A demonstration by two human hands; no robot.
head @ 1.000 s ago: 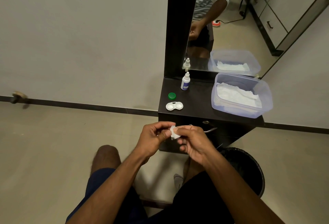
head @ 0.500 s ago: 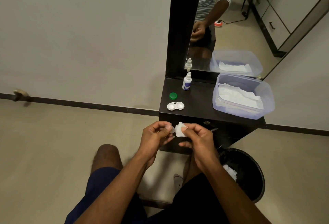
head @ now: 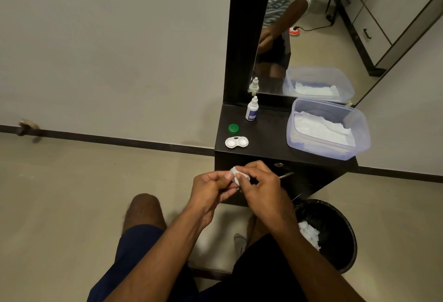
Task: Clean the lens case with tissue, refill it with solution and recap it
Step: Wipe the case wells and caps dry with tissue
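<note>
Nearest, in front of the worktop (head: 268, 138) edge: left hand (head: 211, 189) and right hand (head: 261, 186) together, fingers of both curled in a pinch on a small tissue wad (head: 236, 176). Possibly a cap inside the wad; cannot tell. Soft and very light, easy to tear; best pinched at its bulk. Farther, on the worktop's near left part: open lens case (head: 236, 142), light and probably slippery, best held by the narrow bridge. Behind it green cap (head: 233, 128), then solution bottle (head: 252, 109).
</note>
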